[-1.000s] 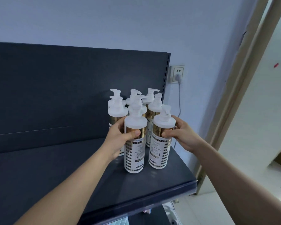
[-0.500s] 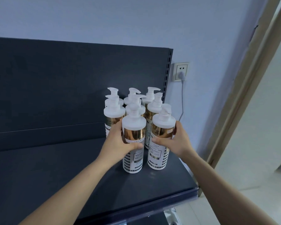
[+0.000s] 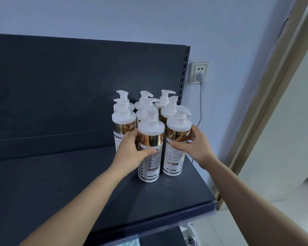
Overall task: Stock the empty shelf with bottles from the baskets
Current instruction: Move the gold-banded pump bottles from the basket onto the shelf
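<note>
Left hand (image 3: 132, 151) fingers (image 3: 149, 152) curl round the front-left bottle (image 3: 150, 166). Right hand (image 3: 196, 148) fingers (image 3: 178, 144) curl round the front-right bottle (image 3: 174, 162). Both stand on the shelf (image 3: 69, 189) at frame centre, tight against the rear bottles (image 3: 124, 119).

Risk: a shove or sloppy release dominoes the tall pack; the front-right one sits near the shelf end.

Vs 1 s ago: same grips, left thumb now below the gold band.

Dark grey metal shelf (image 3: 60, 192): a cluster of white pump-top bottles with gold bands (image 3: 124, 121) is stood upright at its right end. The front left bottle (image 3: 150, 139) is gripped by the left hand (image 3: 132, 150), the front right bottle (image 3: 178, 125) by the right hand (image 3: 196, 147). A white wall socket (image 3: 199, 72), plugged, is seen beyond.
</note>
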Motion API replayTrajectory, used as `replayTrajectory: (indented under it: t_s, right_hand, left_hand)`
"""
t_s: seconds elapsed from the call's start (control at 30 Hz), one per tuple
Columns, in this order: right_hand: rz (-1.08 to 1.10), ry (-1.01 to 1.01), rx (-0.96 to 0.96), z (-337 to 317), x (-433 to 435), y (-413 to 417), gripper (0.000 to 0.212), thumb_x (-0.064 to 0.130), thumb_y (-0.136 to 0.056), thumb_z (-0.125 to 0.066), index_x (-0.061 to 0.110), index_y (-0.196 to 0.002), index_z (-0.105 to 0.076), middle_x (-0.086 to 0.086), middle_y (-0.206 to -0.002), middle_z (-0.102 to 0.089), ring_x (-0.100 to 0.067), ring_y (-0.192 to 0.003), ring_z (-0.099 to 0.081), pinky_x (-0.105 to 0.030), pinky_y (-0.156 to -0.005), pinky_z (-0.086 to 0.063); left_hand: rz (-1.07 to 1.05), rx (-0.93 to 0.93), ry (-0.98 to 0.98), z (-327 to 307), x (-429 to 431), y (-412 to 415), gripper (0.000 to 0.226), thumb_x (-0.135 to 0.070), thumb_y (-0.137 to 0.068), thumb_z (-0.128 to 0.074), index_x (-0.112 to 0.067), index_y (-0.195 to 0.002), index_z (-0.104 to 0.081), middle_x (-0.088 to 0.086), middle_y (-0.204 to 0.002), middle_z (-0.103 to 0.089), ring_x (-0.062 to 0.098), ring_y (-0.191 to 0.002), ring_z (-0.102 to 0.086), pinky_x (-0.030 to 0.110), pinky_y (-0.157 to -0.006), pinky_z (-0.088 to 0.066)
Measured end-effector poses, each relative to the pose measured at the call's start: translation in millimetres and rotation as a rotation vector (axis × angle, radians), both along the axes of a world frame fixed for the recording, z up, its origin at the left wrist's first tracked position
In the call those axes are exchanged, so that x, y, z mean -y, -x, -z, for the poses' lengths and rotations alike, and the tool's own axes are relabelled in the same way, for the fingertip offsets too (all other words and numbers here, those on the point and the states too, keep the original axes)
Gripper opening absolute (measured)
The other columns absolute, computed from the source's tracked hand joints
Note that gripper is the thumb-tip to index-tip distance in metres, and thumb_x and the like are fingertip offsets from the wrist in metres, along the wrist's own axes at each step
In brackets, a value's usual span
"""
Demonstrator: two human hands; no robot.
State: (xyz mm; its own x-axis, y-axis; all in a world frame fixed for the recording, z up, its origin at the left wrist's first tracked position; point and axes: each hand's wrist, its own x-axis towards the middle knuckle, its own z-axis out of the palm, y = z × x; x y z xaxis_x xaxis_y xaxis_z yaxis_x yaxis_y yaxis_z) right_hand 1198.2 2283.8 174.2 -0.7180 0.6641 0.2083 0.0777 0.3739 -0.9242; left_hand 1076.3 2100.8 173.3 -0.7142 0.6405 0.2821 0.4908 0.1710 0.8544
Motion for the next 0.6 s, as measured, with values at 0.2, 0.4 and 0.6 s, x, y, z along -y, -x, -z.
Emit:
replayTrajectory:
  t_s: [0.2, 0.4, 0.6]
  right_hand:
    - [-0.023, 0.033, -0.020, 2.6, 0.8, -1.1, 0.054, 0.008, -0.071, -0.085, 0.021, -0.115, -0.058, 0.003, -0.091, -0.074, -0.009, -0.092, -0.068, -0.031, -0.088, -0.052]
    - [0.005, 0.004, 0.035, 7.1, 10.6, -7.2, 0.059, 0.017, -0.073, -0.086, 0.028, -0.119, -0.052, 0.010, -0.117, -0.065, -0.008, -0.112, -0.061, -0.033, -0.103, -0.045]
    - [0.232, -0.231, 0.320, 10.7, 39.8, -36.4, 0.093, 0.042, -0.074, -0.083, 0.019, -0.149, -0.034, -0.004, -0.149, -0.046, -0.019, -0.137, -0.043, -0.044, -0.112, -0.037]
  left_hand:
    - [0.020, -0.057, -0.007, 3.0, 0.0, -3.1, 0.060, -0.029, -0.075, -0.080, -0.041, -0.122, -0.045, -0.020, -0.112, -0.046, 0.007, -0.113, -0.049, 0.035, -0.103, -0.043]
    - [0.041, -0.109, -0.031, 3.6, 5.7, -3.7, 0.082, -0.040, -0.071, -0.081, -0.037, -0.139, -0.036, -0.011, -0.128, -0.049, 0.009, -0.123, -0.049, 0.038, -0.104, -0.044]
    - [0.003, -0.476, -0.016, 4.5, 23.6, -9.7, 0.092, -0.024, -0.081, -0.075, -0.015, -0.152, -0.017, 0.006, -0.148, -0.025, 0.016, -0.140, -0.023, 0.029, -0.114, -0.024]
